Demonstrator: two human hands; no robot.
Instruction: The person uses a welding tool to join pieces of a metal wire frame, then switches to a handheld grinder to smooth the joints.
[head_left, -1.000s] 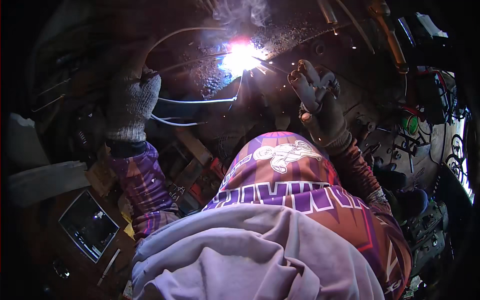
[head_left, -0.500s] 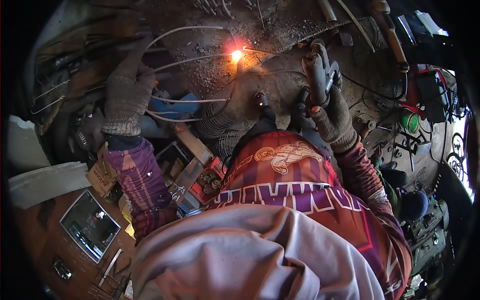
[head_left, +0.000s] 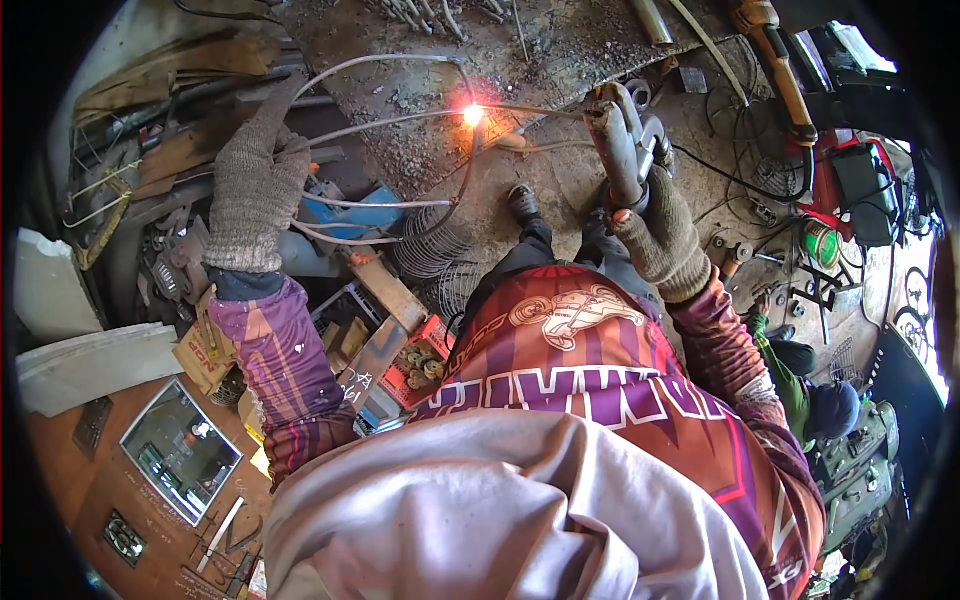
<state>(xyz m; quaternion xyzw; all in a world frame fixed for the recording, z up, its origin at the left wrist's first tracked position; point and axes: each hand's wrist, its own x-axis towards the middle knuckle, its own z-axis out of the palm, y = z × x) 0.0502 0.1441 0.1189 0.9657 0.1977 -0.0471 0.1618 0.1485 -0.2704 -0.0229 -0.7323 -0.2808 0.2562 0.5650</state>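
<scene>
My left hand (head_left: 258, 190), in a thick grey knitted glove, is closed around the ends of a bent metal rod frame (head_left: 385, 124). Several prongs of the frame run rightward to a curved rod. My right hand (head_left: 668, 240), gloved the same way, grips a welding electrode holder (head_left: 617, 150). From the holder a thin welding electrode (head_left: 530, 108) reaches left, its tip at a glowing orange-white spot (head_left: 473, 115) on the curved rod. The glare hides the exact contact there.
Coiled wire (head_left: 432, 245) and a red crate (head_left: 418, 362) lie below the frame. An angle grinder (head_left: 775, 60) lies at upper right, near a green-labelled can (head_left: 820, 243). Another person in green (head_left: 790, 385) crouches at right. A cable trails from the holder.
The electrode tip has moved left to the glowing spot, which was apart from it before. My right hand and the holder have shifted slightly left. The surroundings look brighter.
</scene>
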